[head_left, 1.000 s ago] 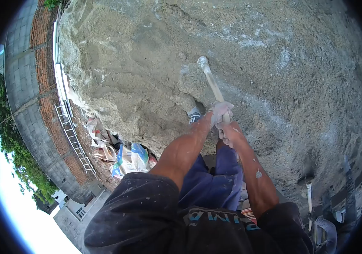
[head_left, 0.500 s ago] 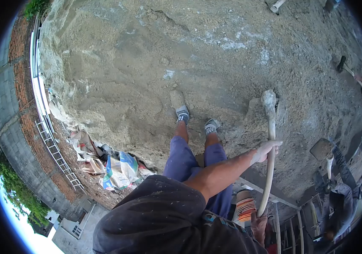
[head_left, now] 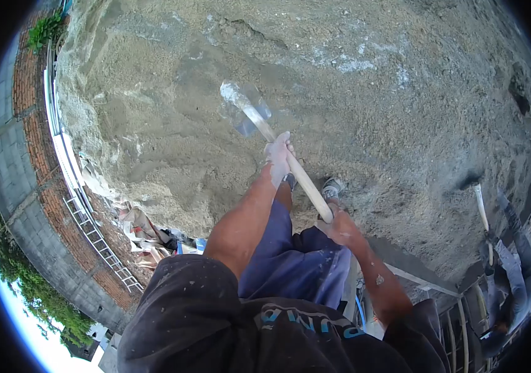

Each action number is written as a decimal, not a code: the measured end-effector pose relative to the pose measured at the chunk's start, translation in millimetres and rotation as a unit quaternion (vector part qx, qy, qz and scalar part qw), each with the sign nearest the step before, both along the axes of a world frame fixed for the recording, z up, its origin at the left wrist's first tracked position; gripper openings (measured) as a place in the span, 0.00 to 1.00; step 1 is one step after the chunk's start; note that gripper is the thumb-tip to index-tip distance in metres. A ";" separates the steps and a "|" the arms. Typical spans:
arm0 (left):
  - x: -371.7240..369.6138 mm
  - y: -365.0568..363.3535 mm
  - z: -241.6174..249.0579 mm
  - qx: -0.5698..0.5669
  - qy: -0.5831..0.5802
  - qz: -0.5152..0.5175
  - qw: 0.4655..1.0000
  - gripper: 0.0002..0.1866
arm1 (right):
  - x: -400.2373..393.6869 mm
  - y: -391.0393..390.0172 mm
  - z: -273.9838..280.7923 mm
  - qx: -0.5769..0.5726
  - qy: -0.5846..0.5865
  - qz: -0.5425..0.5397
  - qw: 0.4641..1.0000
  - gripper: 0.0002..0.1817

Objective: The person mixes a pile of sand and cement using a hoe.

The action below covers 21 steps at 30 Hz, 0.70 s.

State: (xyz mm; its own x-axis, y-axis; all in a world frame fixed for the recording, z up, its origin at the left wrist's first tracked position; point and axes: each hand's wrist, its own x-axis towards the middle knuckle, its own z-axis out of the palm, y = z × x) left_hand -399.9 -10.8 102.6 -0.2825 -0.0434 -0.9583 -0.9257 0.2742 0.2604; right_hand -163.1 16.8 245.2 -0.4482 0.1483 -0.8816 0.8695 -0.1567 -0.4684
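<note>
A hoe with a pale wooden handle slants across in front of my legs. Its head end, caked in whitish grey, is up and to the left, and the flat blade looks blurred against the sandy ground. My left hand is wrapped round the middle of the handle. Nearer my body, my right hand grips the handle's lower end. Both hands look dusty. My feet stand on the mound, partly hidden behind the handle and my left arm.
Uneven grey sandy mix spreads around me. At the right, a person holds a long-handled tool; another person's hand shows at the far right edge. On the left are a ladder, a brick wall and crumpled sacks.
The hoe has swung from my right side to the front left, its head now above my feet. Both my hands moved left with it, and my right hand came forward.
</note>
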 end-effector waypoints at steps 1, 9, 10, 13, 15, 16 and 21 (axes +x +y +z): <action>-15.3 -4.2 -5.5 -0.017 0.025 -0.033 0.999 0.13 | -38.0 -5.2 -23.0 0.039 0.005 0.005 0.999 0.33; -46.3 15.9 -50.6 0.033 -0.108 -0.149 0.982 0.08 | -166.1 22.4 -103.4 -0.140 -0.035 -0.193 0.971 0.14; -16.7 13.2 -66.6 0.041 -0.115 -0.164 0.979 0.09 | -143.8 38.7 -85.1 -0.173 -0.067 -0.219 0.958 0.11; 86.5 46.6 -32.3 0.082 -0.186 -0.111 0.973 0.06 | -54.8 53.5 -60.6 -0.159 -0.071 -0.252 0.952 0.11; 136.0 19.9 -63.0 0.081 -0.223 -0.125 0.963 0.09 | -14.9 62.5 -4.8 -0.103 -0.057 -0.234 0.965 0.12; 133.6 51.9 -33.5 0.114 -0.213 -0.130 0.962 0.09 | -5.1 68.4 10.3 -0.062 -0.048 -0.224 0.971 0.14; 232.8 104.4 91.7 0.184 -0.325 -0.046 0.926 0.10 | 142.7 107.7 155.7 0.042 -0.147 -0.081 0.985 0.25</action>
